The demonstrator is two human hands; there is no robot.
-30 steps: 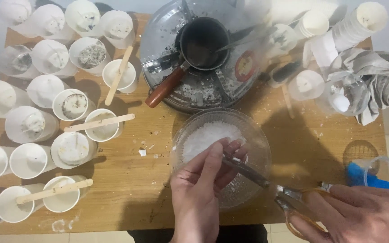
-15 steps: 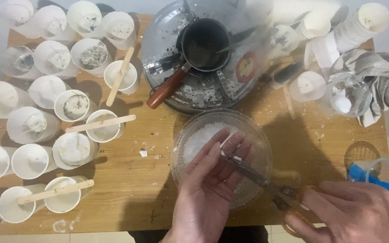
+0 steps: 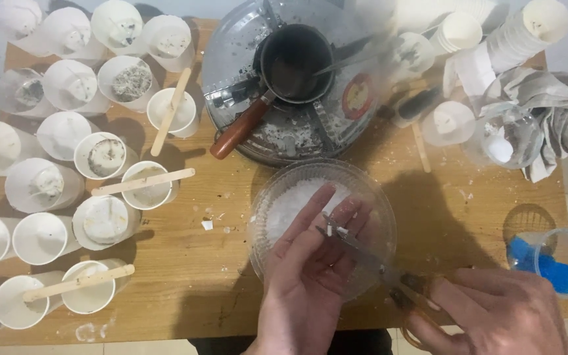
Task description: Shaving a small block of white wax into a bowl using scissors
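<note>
My left hand [image 3: 307, 269] hovers palm up over a clear plastic bowl [image 3: 369, 197] of white flakes, fingers spread, with a small white piece resting on the fingers. My right hand [image 3: 494, 315] grips the handles of a pair of scissors [image 3: 363, 253] at the lower right. The scissor blades reach left across my left fingers, tips at the white piece. The bowl stands on a wooden table [image 3: 192, 263], just in front of a round metal tray [image 3: 231, 59] carrying a small dark pot [image 3: 294, 62] with a reddish-brown handle.
Many white paper cups [image 3: 41, 233] crowd the table's left side, some with wooden sticks [image 3: 142, 182] laid across. A clear cup of blue material [image 3: 550, 263] stands at right. Stacked cups [image 3: 527, 33], a glass jar [image 3: 504, 135] and crumpled cloth [image 3: 560, 112] fill the back right.
My left hand has turned more palm up and its fingers have spread. The scissors have slid further left, so the blade tips now lie on my left fingers.
</note>
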